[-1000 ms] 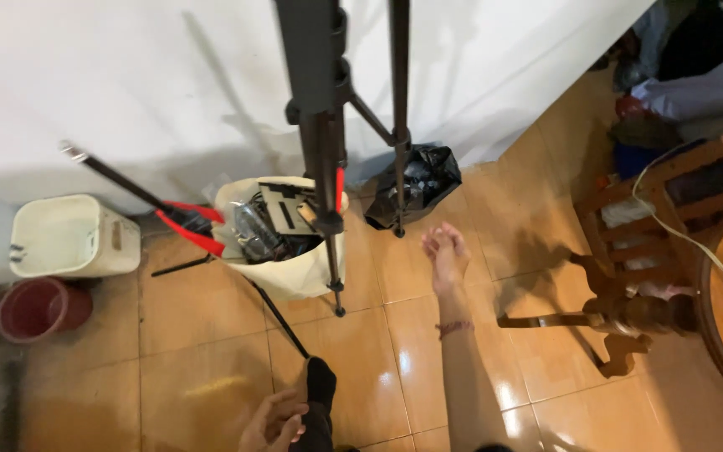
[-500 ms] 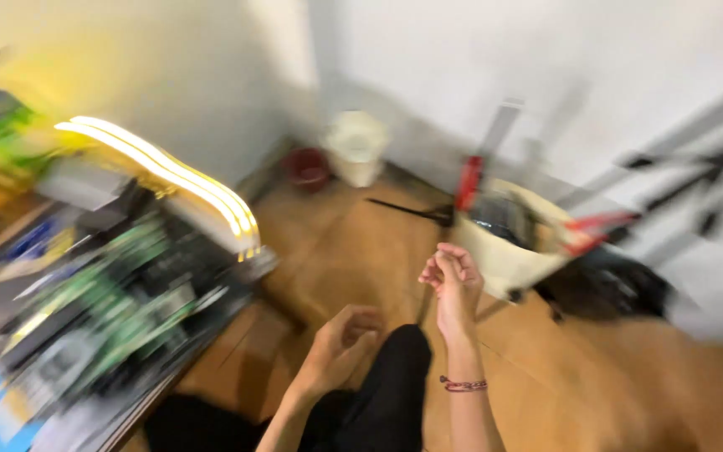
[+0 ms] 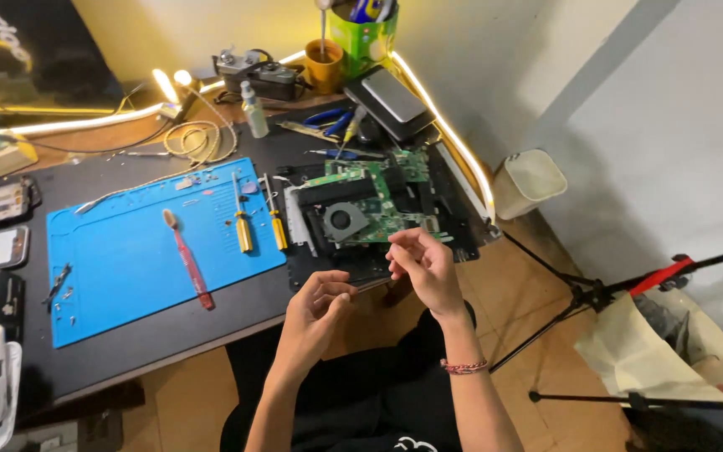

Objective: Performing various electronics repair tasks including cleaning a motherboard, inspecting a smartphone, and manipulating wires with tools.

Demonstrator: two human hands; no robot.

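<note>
Both hands hover just off the surface's [image 3: 211, 322] front edge, near the green laptop motherboard [image 3: 370, 205]. The left hand [image 3: 315, 310] curls loosely, its grip holding nothing visible. The right hand [image 3: 420, 264] pinches its fingertips together; whether anything sits between them, I cannot tell.

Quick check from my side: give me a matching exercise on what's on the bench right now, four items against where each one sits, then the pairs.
Things:
1. toothbrush
2. circuit board with fan
3. white bin
4. orange cup

Places:
A. on the floor by the wall, right of the desk
B. at the back of the desk, beside the green container
C. lying on the blue mat
D. on the desk just beyond the right hand

Pairs: 1-C, 2-D, 3-A, 4-B
</note>
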